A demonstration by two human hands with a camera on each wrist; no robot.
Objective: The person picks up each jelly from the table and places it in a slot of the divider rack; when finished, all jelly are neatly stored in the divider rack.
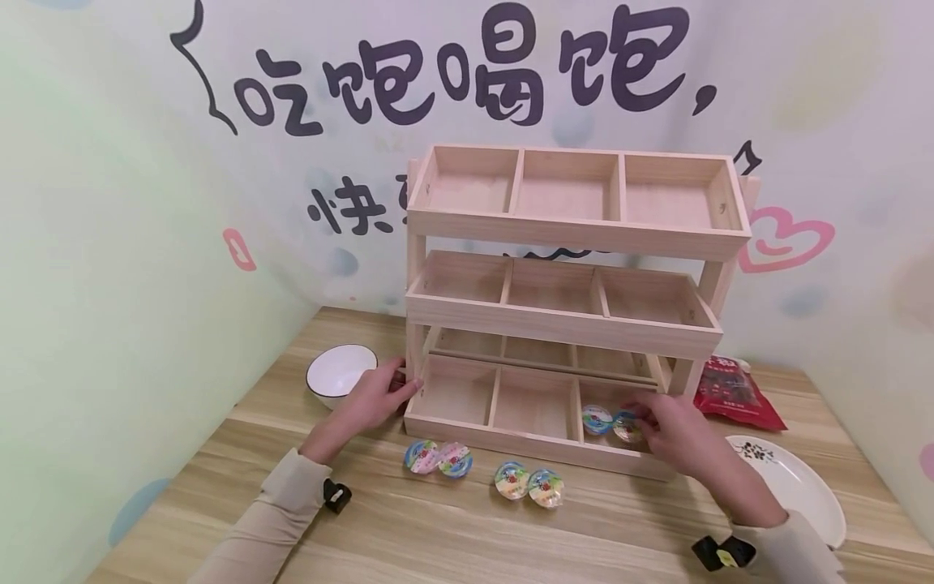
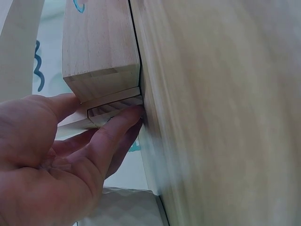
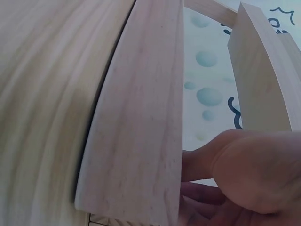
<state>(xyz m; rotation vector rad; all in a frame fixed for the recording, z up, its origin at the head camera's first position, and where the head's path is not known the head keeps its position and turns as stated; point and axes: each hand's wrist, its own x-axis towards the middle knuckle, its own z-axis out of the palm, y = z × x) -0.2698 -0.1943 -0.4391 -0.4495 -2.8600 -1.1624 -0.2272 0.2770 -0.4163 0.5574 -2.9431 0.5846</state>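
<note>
A three-tier wooden rack point(image 1: 576, 324) with divided trays stands on the table. My left hand point(image 1: 378, 395) grips its lower left corner; the left wrist view shows the thumb against the wood and fingers point(image 2: 117, 129) curled by the foot. Over at the bottom right compartment, my right hand point(image 1: 671, 430) reaches in and pinches the right cup of a joined pair of jelly cups point(image 1: 597, 419). In the right wrist view the tray's front board point(image 3: 136, 113) hides the fingertips. Two more joined pairs, one pink-lidded jelly pair point(image 1: 438, 459) and one yellowish jelly pair point(image 1: 529, 484), lie before the rack.
A white bowl point(image 1: 332, 369) with a dark rim sits left of the rack, close behind my left hand. On the right are a red snack bag point(image 1: 737, 393) and a white oval plate point(image 1: 795, 487), partly beneath my right forearm. The printed wall point(image 1: 182, 324) stands close behind.
</note>
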